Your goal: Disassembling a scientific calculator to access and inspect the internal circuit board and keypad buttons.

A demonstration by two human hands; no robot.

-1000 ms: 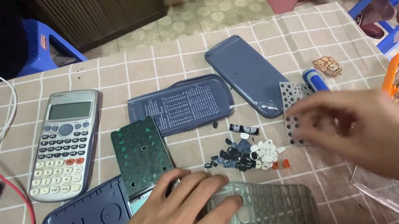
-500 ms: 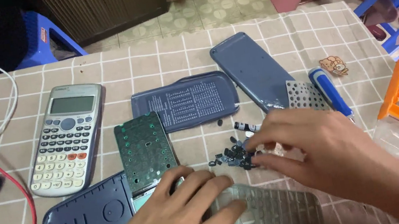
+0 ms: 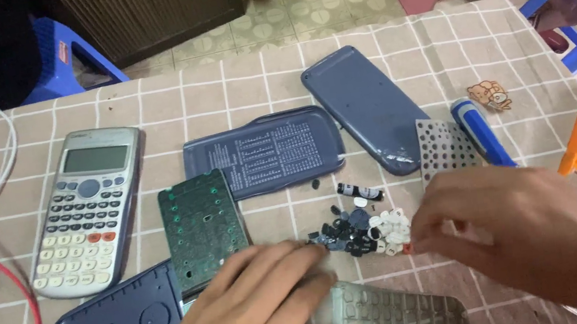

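Two hands work: left hand flat on the keypad frame, right hand pinching at loose keys.

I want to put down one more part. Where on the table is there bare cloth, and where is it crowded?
Bare cloth lies along the far edge of the table, behind the whole calculator and the grey slide cover. Crowded: the middle, where the green circuit board, the heap of loose keys, the left hand and the right hand sit.

Left hand flat, palm down, right hand fingertips pinched
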